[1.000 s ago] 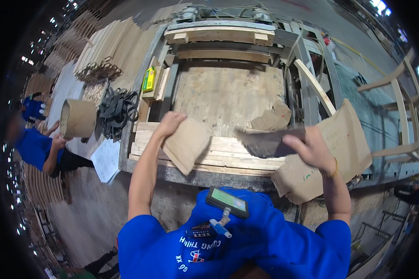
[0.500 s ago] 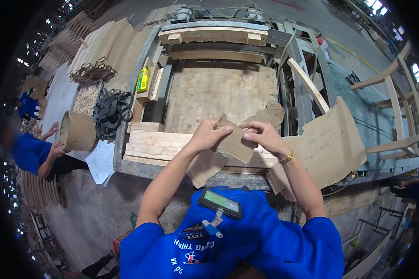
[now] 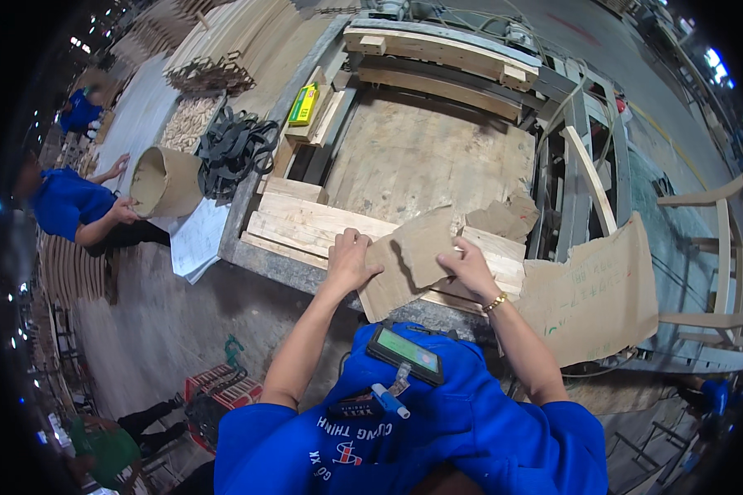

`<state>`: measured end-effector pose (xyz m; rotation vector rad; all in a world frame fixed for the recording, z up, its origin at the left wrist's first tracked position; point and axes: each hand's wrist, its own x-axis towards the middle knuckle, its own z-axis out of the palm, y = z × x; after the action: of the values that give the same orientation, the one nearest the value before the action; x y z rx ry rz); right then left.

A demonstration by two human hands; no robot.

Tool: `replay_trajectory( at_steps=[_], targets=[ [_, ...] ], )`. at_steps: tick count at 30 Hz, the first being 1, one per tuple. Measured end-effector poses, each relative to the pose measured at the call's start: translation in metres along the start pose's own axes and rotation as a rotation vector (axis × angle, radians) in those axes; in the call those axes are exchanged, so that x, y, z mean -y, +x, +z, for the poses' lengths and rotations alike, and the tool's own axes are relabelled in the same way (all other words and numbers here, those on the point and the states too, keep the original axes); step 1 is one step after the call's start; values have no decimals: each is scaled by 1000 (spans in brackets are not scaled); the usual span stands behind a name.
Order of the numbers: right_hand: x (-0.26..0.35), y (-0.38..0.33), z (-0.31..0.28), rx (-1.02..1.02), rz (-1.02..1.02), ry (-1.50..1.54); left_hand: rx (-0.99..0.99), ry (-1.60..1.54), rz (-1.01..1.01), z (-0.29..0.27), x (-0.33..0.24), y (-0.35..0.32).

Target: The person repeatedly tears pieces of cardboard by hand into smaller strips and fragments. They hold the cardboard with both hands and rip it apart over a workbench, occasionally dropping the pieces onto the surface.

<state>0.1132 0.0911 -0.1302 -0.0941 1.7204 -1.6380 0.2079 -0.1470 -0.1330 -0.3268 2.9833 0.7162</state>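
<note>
My right hand (image 3: 471,271) pinches the right edge of a torn brown cardboard piece (image 3: 428,247), thumb on its face. Beneath it, a second cardboard piece (image 3: 381,290) lies slanted over the front edge of the work frame. My left hand (image 3: 352,262) is closed at that lower piece's left edge, its thumb on the cardboard and its fingers curled beyond, partly hidden. Pale wooden boards (image 3: 301,224) lie under both hands. To the right of my right hand rests a large torn cardboard sheet (image 3: 590,301) with handwriting on it.
Another cardboard scrap (image 3: 508,217) lies on the frame's plywood bed (image 3: 437,157). At left are a green-yellow box (image 3: 304,105), black straps (image 3: 235,153) and papers (image 3: 196,243). A co-worker (image 3: 74,202) holds a round brown container (image 3: 167,183). Wooden chair parts (image 3: 722,239) stand right.
My left hand has let go of the upper cardboard piece and moved to the lower piece's left edge. My right hand keeps the upper piece. The whole view has shifted and tilted.
</note>
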Motion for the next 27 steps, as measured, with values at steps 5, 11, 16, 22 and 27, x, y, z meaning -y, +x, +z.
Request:
replay_trajectory(
  at_steps=[5, 11, 16, 22, 27],
  targets=[
    [3, -14, -52, 6, 73, -97, 199, -587, -208, -7, 18, -2],
    [72, -8, -6, 10, -630, -957, 282, -482, 158, -72, -25, 17],
    [141, 34, 65, 864, -363, -1349, 334, -507, 150, -116, -49, 23],
    [155, 14, 100, 743, -983, -1547, 110, -1043, 41, -105, 2, 5],
    [174, -39, 75, 636, -1288, -1456, -559, -1099, -430, -87, 115, -23]
  ],
)
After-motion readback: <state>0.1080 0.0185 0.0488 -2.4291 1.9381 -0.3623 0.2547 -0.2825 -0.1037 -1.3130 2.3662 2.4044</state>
